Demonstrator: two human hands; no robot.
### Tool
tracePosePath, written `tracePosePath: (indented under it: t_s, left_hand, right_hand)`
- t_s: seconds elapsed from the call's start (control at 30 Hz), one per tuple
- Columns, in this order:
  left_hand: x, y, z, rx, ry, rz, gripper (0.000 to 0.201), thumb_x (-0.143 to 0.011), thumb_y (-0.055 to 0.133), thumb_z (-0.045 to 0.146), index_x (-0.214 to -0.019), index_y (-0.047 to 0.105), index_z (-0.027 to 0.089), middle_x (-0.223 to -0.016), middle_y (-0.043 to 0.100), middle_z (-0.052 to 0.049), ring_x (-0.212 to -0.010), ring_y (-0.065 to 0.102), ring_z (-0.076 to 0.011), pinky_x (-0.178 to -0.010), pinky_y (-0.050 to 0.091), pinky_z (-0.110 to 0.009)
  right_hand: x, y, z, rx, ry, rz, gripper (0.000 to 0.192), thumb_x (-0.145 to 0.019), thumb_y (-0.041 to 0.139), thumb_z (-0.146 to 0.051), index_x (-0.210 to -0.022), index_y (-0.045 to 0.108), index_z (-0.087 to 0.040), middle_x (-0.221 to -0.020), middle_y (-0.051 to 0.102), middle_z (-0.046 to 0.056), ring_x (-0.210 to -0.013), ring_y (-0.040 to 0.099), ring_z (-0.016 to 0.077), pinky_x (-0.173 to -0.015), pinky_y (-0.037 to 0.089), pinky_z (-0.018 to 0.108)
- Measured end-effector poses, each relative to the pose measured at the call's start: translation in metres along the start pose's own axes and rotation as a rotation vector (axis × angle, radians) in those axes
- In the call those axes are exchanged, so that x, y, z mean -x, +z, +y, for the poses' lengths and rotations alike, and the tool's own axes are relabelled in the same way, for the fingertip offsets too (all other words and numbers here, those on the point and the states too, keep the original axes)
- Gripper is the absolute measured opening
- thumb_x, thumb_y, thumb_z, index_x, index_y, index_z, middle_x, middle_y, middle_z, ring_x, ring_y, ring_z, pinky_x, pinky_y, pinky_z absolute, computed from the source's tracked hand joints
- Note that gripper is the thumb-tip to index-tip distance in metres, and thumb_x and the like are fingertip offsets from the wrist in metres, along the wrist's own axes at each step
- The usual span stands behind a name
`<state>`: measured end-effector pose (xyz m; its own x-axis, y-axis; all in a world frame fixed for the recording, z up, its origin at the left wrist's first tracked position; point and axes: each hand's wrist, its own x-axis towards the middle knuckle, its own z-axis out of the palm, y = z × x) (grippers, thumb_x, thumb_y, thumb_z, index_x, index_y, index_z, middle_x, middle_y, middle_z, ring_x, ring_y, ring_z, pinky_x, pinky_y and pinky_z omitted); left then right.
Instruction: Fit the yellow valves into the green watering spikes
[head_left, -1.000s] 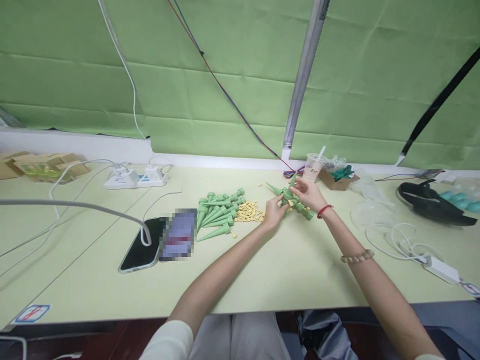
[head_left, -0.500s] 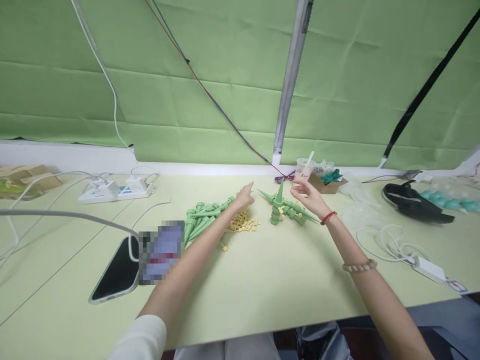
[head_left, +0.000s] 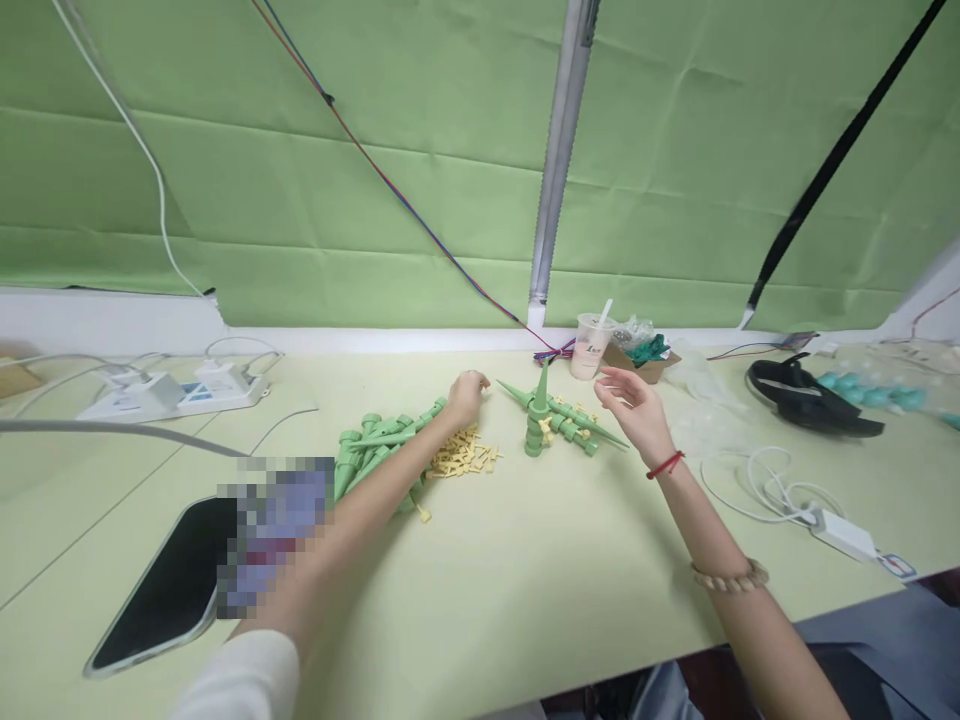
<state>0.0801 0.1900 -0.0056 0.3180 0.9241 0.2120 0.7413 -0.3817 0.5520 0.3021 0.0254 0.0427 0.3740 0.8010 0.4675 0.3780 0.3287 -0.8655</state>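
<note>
My left hand [head_left: 466, 398] hangs at the back of a heap of small yellow plastic pieces [head_left: 465, 455]. Its fingers bend away behind the back of the hand, so what they hold, if anything, is hidden. Beside the heap, partly under my left forearm, lies a pile of green cone-tipped plastic parts [head_left: 367, 450]. Further right, several similar green spiked parts [head_left: 538, 405] stand and lie in a group, with yellow pieces on and around them. My right hand [head_left: 636, 408] hovers just right of this group, fingers apart and loosely curved, with nothing visible in them.
Behind the green group stand a plastic cup with a straw [head_left: 591, 345] and a small cardboard box [head_left: 645, 365]. A phone [head_left: 161, 585] and a power strip [head_left: 180, 395] lie on the left. A white cable with an adapter [head_left: 844, 535] and a black curved object [head_left: 806, 400] are on the right.
My left hand has drawn back and down toward the yellow heap, its fingers now more bent. My right hand has moved slightly away from the green group. The view has shifted a little.
</note>
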Motion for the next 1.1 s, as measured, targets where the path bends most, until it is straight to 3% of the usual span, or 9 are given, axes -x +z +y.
tracePosePath:
  t_s: [0.17, 0.3, 0.37, 0.47, 0.67, 0.77, 0.87, 0.97, 1.1]
  left_hand:
    - [0.046, 0.002, 0.005, 0.003, 0.062, -0.083, 0.038, -0.070, 0.054, 0.007, -0.106, 0.063, 0.012, -0.109, 0.063, -0.014, -0.108, 0.054, -0.0264, -0.096, 0.039, -0.040]
    - [0.072, 0.019, 0.027, 0.310, 0.236, -0.095, 0.084, -0.064, 0.067, 0.018, -0.138, 0.027, 0.019, -0.143, 0.032, -0.012, -0.129, 0.034, -0.0234, -0.103, 0.032, -0.037]
    - [0.076, 0.033, 0.042, 0.643, 0.336, -0.076, 0.077, -0.069, 0.064, 0.024, -0.137, 0.028, 0.022, -0.144, 0.030, -0.011, -0.130, 0.033, -0.0218, -0.102, 0.033, -0.036]
    - [0.074, 0.055, 0.059, 0.910, 0.318, -0.096, 0.059, -0.070, 0.061, 0.022, -0.126, 0.044, 0.016, -0.127, 0.052, -0.014, -0.109, 0.054, -0.0215, -0.091, 0.043, -0.035]
    - [0.078, 0.070, 0.070, 0.839, 0.200, -0.033, 0.039, -0.073, 0.059, 0.023, -0.110, 0.053, 0.012, -0.100, 0.065, -0.011, -0.088, 0.060, -0.0177, -0.081, 0.046, -0.031]
    - [0.089, 0.067, 0.073, 0.809, 0.149, -0.029, 0.037, -0.077, 0.056, 0.025, -0.113, 0.051, 0.015, -0.103, 0.063, -0.009, -0.088, 0.060, -0.0154, -0.078, 0.046, -0.028]
    - [0.101, 0.059, 0.076, 0.893, 0.023, 0.093, 0.034, -0.081, 0.050, 0.026, -0.115, 0.046, 0.019, -0.106, 0.060, -0.007, -0.086, 0.058, -0.0123, -0.075, 0.046, -0.025]
    - [0.115, 0.035, 0.074, 1.100, -0.148, 0.165, 0.030, -0.084, 0.045, 0.032, -0.111, 0.043, 0.021, -0.110, 0.057, -0.006, -0.074, 0.057, -0.0090, -0.066, 0.047, -0.022]
    - [0.136, -0.012, 0.060, 1.394, -0.273, -0.010, 0.024, -0.084, 0.044, 0.033, -0.104, 0.047, 0.018, -0.103, 0.061, -0.007, -0.059, 0.051, -0.0072, -0.056, 0.046, -0.022]
  right_hand:
    - [-0.008, 0.042, -0.008, 0.095, -0.070, -0.156, 0.049, -0.067, 0.064, -0.046, -0.108, 0.058, -0.018, -0.106, 0.063, 0.011, -0.092, 0.061, 0.0221, -0.065, 0.054, 0.032]
    - [-0.012, 0.062, -0.008, 0.091, -0.088, -0.326, 0.031, -0.074, 0.058, -0.040, -0.095, 0.061, -0.018, -0.103, 0.064, 0.010, -0.090, 0.063, 0.0215, -0.070, 0.054, 0.034]
    - [-0.010, 0.066, -0.005, 0.073, -0.114, -0.354, 0.024, -0.077, 0.053, -0.038, -0.088, 0.059, -0.018, -0.095, 0.066, 0.009, -0.084, 0.064, 0.0197, -0.071, 0.053, 0.034]
    - [-0.006, 0.065, -0.005, 0.049, -0.112, -0.299, 0.021, -0.080, 0.048, -0.039, -0.083, 0.053, -0.018, -0.083, 0.066, 0.007, -0.079, 0.065, 0.0182, -0.069, 0.052, 0.031]
    - [-0.023, 0.041, -0.037, 0.088, -0.190, -0.022, 0.031, -0.082, 0.042, -0.047, -0.089, 0.052, -0.018, -0.078, 0.065, 0.006, -0.076, 0.062, 0.0172, -0.064, 0.049, 0.027]
    - [-0.032, 0.019, -0.039, 0.221, -0.151, 0.025, 0.038, -0.081, 0.042, -0.052, -0.090, 0.057, -0.019, -0.070, 0.065, 0.005, -0.063, 0.060, 0.0162, -0.057, 0.047, 0.027]
    - [-0.019, 0.006, -0.019, 0.593, 0.032, -0.308, 0.037, -0.069, 0.058, -0.054, -0.066, 0.062, -0.018, -0.054, 0.060, 0.004, -0.049, 0.056, 0.0164, -0.049, 0.043, 0.028]
    - [0.012, 0.015, 0.004, 0.889, 0.098, -0.564, 0.028, -0.065, 0.065, -0.047, -0.061, 0.063, -0.019, -0.063, 0.064, 0.006, -0.062, 0.061, 0.0213, -0.057, 0.045, 0.031]
    - [0.035, 0.047, 0.009, 1.103, 0.094, -0.638, 0.025, -0.068, 0.067, -0.041, -0.078, 0.067, -0.018, -0.086, 0.068, 0.014, -0.086, 0.063, 0.0291, -0.070, 0.047, 0.038]
